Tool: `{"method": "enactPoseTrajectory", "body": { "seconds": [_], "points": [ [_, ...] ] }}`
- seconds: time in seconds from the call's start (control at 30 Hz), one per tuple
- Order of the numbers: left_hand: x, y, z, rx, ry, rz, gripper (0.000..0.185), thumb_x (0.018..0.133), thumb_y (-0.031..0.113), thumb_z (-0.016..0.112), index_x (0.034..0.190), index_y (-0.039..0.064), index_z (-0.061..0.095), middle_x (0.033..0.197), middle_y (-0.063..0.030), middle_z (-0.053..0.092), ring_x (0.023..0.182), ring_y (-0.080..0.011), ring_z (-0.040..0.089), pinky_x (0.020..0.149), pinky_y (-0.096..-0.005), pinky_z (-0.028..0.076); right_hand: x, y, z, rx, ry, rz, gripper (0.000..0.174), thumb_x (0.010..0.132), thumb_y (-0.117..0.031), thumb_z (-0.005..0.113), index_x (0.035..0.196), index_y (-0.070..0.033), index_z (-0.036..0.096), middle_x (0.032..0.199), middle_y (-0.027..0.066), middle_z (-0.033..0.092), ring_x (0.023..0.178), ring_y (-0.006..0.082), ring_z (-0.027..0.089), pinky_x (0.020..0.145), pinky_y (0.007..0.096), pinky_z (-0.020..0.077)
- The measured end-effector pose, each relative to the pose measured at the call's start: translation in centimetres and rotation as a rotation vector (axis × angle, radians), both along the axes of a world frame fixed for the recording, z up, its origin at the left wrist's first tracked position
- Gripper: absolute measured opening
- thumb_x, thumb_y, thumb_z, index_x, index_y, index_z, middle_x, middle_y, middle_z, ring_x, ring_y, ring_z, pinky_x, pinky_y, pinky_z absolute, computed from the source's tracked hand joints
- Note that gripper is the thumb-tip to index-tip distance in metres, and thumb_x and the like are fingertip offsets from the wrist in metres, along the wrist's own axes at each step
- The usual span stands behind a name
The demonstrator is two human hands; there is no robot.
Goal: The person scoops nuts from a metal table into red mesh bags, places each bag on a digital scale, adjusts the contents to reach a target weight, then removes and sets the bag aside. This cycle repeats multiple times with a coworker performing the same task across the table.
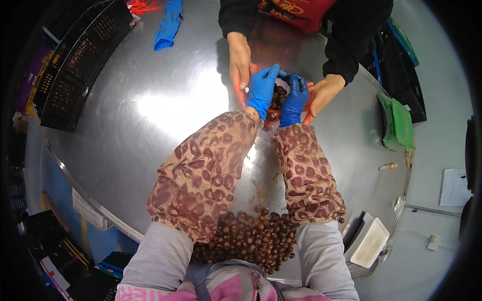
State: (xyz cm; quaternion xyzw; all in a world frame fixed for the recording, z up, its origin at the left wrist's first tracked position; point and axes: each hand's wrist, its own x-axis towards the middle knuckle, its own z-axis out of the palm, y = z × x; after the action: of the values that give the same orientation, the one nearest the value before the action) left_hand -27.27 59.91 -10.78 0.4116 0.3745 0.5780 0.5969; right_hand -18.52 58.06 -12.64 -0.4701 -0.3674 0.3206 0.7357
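My left hand (262, 86) and my right hand (294, 98), both in blue gloves, bend around a small load of round brown nuts (278, 98) above the metal table. Red packaging (241, 96), seemingly a net bag, surrounds these nuts; my gloves hide much of it. My left fingertips pinch together at its far side. The right fingers curl there too, but what they touch is hidden. A co-worker's hands (239, 62) (327, 94) hold the red material from both sides. Close to my body lies a pile of loose brown nuts (256, 235) between my patterned sleeves.
A black plastic crate (88, 60) stands at the left edge of the metal table (109, 158). A blue glove (168, 26) and red strips (143, 6) lie at the far left. Green containers (401, 122) and white trays (369, 240) sit along the right edge.
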Motion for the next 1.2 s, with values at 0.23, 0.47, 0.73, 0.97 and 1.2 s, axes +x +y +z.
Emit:
{"method": "enactPoseTrajectory", "body": {
  "seconds": [0.23, 0.47, 0.73, 0.97, 1.2],
  "points": [
    [-2.2, -3.5, 6.3, -0.027, 0.033, -0.051, 0.033, 0.096, 0.027, 0.054, 0.089, -0.001, 0.069, 0.087, -0.0063, 0.069, 0.084, -0.0147, 0.061, 0.078, -0.0275, 0.047, 0.9, -6.2, 5.6, 0.086, 0.078, 0.052, 0.021, 0.094, -0.014, 0.052, 0.097, 0.003, 0.065, 0.093, 0.0079, 0.066, 0.09, 0.0165, 0.061, 0.088, 0.0287, 0.0436],
    [-10.4, -14.0, 2.5, 0.505, 0.763, 0.04, 0.018, 0.087, 0.016, 0.064, 0.104, 0.012, 0.069, 0.11, -0.0092, 0.062, 0.101, -0.0252, 0.059, 0.089, -0.0367, 0.047, 12.4, -23.7, 6.7, -0.194, -0.451, -0.22, 0.018, 0.094, -0.008, 0.051, 0.099, 0.002, 0.066, 0.096, 0.0092, 0.067, 0.095, 0.0171, 0.061, 0.09, 0.0293, 0.0452],
    [-12.4, -13.7, -7.7, 0.643, 1.468, -0.178, 0.057, 0.086, 0.016, 0.061, 0.14, 0.022, 0.042, 0.144, -0.01, 0.039, 0.133, -0.0379, 0.032, 0.106, -0.0629, 0.021, 27.2, -42.9, -2.4, -0.896, -1.069, -0.503, 0.029, 0.093, -0.02, 0.056, 0.118, -0.006, 0.063, 0.124, 0.0157, 0.059, 0.118, 0.029, 0.052, 0.104, 0.0368, 0.0362],
    [-7.0, -20.0, -7.5, 0.586, 1.026, -0.573, 0.038, 0.099, 0.036, 0.039, 0.123, 0.018, 0.061, 0.135, -0.0075, 0.053, 0.134, -0.0332, 0.034, 0.113, -0.0461, 0.019, 17.3, -39.9, -3.9, -0.589, -0.452, -0.178, 0.029, 0.094, -0.023, 0.052, 0.109, -0.001, 0.064, 0.113, 0.0133, 0.063, 0.112, 0.0282, 0.054, 0.099, 0.0355, 0.0412],
    [-4.0, -27.6, -5.2, 0.566, 0.934, -0.693, 0.041, 0.101, 0.036, 0.036, 0.129, 0.013, 0.056, 0.137, -0.0113, 0.05, 0.135, -0.0318, 0.034, 0.115, -0.0438, 0.019, 6.2, -35.6, -2.0, -0.592, -0.644, 0.07, 0.022, 0.092, -0.012, 0.057, 0.113, -0.009, 0.065, 0.121, 0.01, 0.058, 0.116, 0.0259, 0.052, 0.101, 0.0352, 0.0409]
  ]
}}
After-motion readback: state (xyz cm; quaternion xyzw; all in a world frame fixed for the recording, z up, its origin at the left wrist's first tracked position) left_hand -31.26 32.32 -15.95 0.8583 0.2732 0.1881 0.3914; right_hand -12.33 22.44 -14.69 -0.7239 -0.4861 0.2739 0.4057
